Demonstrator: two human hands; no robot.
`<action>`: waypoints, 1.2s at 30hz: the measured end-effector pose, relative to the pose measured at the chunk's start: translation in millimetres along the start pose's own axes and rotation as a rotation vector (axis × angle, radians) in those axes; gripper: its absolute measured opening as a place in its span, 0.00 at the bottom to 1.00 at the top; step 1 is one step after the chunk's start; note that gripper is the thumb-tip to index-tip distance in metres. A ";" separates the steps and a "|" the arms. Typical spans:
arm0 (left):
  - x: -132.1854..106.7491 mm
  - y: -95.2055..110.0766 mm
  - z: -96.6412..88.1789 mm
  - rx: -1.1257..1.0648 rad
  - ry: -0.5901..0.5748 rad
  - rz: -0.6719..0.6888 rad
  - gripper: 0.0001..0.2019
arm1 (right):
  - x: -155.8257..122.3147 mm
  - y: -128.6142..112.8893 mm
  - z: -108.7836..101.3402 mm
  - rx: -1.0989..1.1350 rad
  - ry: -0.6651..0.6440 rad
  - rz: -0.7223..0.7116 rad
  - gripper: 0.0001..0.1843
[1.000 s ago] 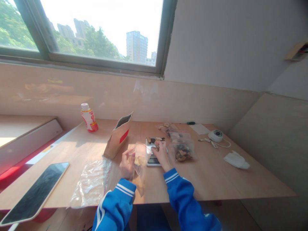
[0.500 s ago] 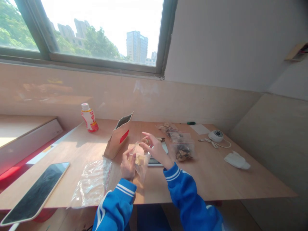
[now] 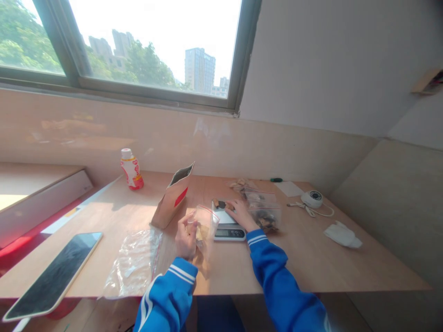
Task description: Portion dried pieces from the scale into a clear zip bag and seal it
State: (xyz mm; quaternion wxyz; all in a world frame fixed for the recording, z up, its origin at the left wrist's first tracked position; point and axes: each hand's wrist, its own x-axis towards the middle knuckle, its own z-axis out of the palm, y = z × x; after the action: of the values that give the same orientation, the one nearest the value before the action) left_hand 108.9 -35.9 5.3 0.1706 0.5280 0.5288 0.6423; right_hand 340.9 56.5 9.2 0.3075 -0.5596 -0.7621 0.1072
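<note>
A person's left hand (image 3: 186, 240) grips a clear zip bag (image 3: 206, 226) upright near the centre of a wooden table (image 3: 311, 263), fingers curled around its side. The hold appears to keep pale pieces (image 3: 201, 234) settled low in the bag with its mouth facing up. The right hand (image 3: 240, 214) lies low, its fingers stretched left across the platform of a digital kitchen scale (image 3: 228, 234), close to dark and tan pieces (image 3: 219, 204) resting there; whether those fingers pinch anything cannot be told from this view.

The scale sits just right of the held bag, its small display facing the person, its digits too small to read. A filled zip bag (image 3: 263, 213) presses in close on the scale's right, leaving the right wrist a narrow margin. A kraft paper pouch (image 3: 172, 199) with a red label stands tilted just left of the held bag, apparently propped to keep its mouth open. A flattened clear plastic bag (image 3: 133, 263) lies along the table's front edge at lower left, beside a tablet (image 3: 51, 276). A bottle with a red base (image 3: 130, 169) stands against the wall at upper left.
</note>
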 end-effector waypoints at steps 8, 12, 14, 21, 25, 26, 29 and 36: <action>0.2 -2.8 0.6 0.019 0.013 0.032 0.17 | -6.1 -2.3 -10.8 0.092 0.046 -0.005 0.10; 0.3 -1.8 0.8 0.019 0.004 0.029 0.17 | -8.5 -11.9 -17.5 0.157 0.067 -0.012 0.07; 0.1 -0.1 0.5 0.015 -0.010 0.018 0.16 | -8.4 -19.1 -21.3 0.196 0.076 -0.023 0.07; -0.3 3.2 -0.6 0.004 -0.025 0.003 0.15 | -2.4 -60.1 -32.7 0.386 0.153 -0.009 0.11; -0.2 1.0 0.4 0.007 -0.025 -0.015 0.16 | -4.8 -105.9 -46.1 0.563 0.079 -0.083 0.12; -0.3 0.5 0.5 0.008 -0.018 -0.027 0.17 | -5.6 -116.5 -49.4 0.585 0.022 -0.117 0.13; -0.3 0.1 0.4 0.008 -0.005 -0.054 0.18 | -5.3 -132.3 -53.0 0.596 -0.118 -0.215 0.15; 0.4 3.5 0.4 -0.014 0.013 -0.019 0.16 | 13.1 -71.9 -8.2 0.222 0.154 -0.020 0.15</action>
State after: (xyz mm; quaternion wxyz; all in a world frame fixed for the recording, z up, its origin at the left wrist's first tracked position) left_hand 110.3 -36.7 8.4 0.1767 0.5176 0.5303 0.6478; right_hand 286.8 41.8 56.6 0.4261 -0.5213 -0.7252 0.1445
